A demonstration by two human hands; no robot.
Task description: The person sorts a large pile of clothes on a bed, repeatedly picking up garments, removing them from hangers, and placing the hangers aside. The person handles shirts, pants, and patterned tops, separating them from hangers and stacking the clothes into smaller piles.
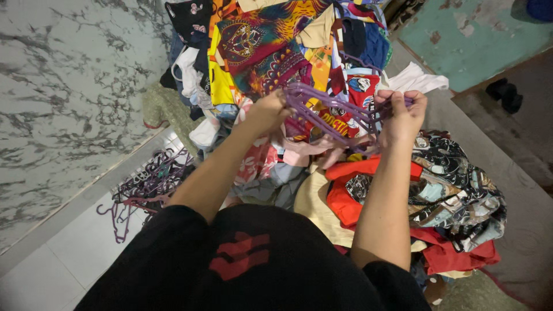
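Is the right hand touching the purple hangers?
Touching. The head view shows the right hand with fingers curled around one end of the bunch of purple hangers; the left hand grips the other end.

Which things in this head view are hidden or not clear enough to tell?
- Count of purple hangers: they overlap in a bunch.
- Left hand and right hand: fingers curl away, exact grip hidden.
- Clothes pile: lower layers covered; top cut by the frame edge.
- Hanger heap on floor: tangled, too small.

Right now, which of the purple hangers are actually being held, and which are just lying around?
The bunch of purple hangers stretched between the left hand and right hand, above the clothes pile. The other hangers lie tangled on the floor by the marble wall.
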